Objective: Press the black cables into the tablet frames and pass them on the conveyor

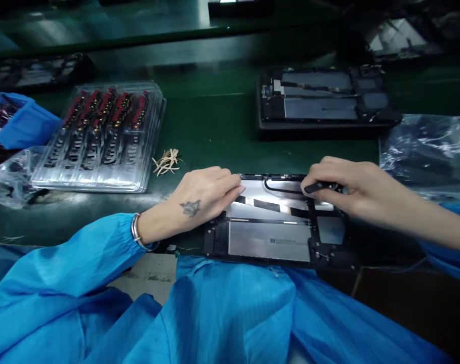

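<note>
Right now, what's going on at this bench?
A person in a blue smock is bent over an opened tablet on the green bench. The left hand rests on its left edge; the right hand pinches a black cable along the top. A clear tray of parts lies to the left, and another opened tablet behind.

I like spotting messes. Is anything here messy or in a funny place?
Only a little: a loose clump of tan rubber bands lies on the green mat beside the clear parts tray, in no container. Nothing looks spilled or broken.
</note>
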Action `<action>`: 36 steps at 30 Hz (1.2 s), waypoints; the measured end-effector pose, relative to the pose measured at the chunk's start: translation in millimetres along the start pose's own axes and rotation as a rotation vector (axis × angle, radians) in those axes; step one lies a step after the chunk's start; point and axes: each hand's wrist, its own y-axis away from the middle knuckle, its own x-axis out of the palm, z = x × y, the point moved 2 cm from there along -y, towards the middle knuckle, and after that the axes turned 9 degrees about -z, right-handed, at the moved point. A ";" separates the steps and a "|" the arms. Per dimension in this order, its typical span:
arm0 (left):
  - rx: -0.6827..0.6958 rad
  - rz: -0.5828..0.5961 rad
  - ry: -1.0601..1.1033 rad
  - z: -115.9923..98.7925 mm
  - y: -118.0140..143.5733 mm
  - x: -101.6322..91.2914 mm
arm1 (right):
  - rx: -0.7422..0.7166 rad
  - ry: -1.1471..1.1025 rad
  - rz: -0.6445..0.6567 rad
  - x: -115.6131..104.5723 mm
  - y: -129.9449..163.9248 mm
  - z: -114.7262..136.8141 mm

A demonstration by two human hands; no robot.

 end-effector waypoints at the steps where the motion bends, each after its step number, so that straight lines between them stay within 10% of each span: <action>1: 0.031 -0.006 0.017 0.1 -1.1 2.8 | 0.035 0.017 0.013 -2.6 -0.1 -3.5; 9: 0.114 0.102 0.213 -0.6 -12.7 18.1 | 0.193 0.081 0.076 -9.4 -6.2 -13.9; 36: 0.267 0.191 0.051 -1.2 -23.1 32.3 | 0.087 0.078 0.001 -3.5 -11.3 -18.6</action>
